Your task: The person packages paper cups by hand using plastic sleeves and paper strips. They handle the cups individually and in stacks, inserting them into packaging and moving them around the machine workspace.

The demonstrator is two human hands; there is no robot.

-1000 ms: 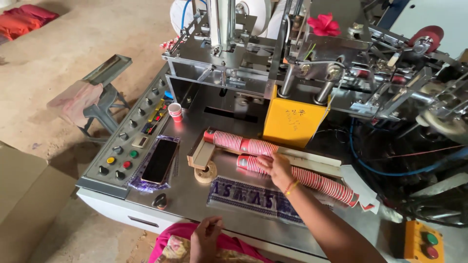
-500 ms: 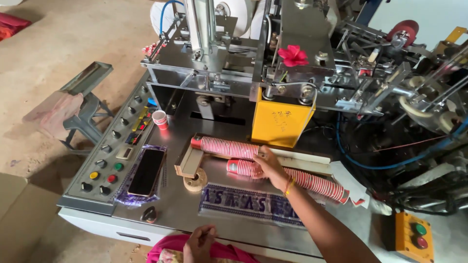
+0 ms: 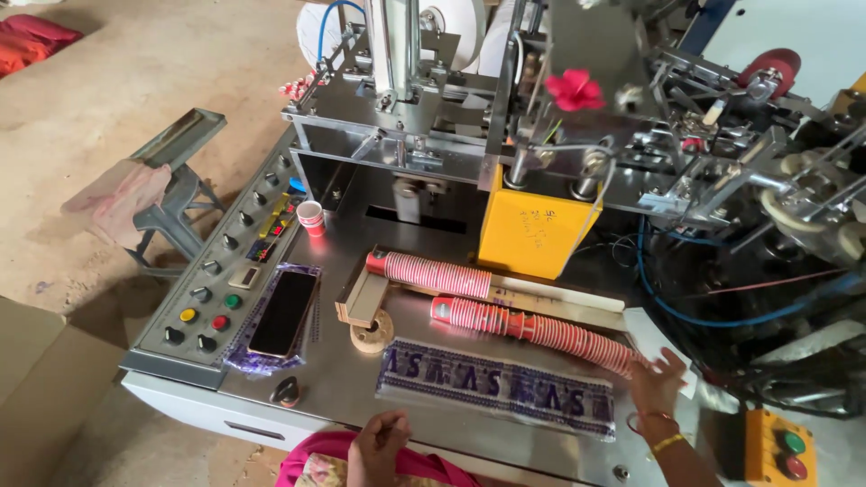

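Red-striped cup stack [image 3: 541,329]: right hand [image 3: 657,388] at end.

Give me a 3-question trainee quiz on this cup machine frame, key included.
1. True or false: the right hand touches the end of the long stack of red paper cups.
2. What lies on the control panel beside the buttons? A) phone B) wrench C) scissors
3. Which thing stands upright near the panel's far end?

Key:
1. True; the fingers meet the stack's right end.
2. A, a dark phone on a plastic sleeve.
3. A single red paper cup. The left hand rests at the table's near edge, holding nothing.
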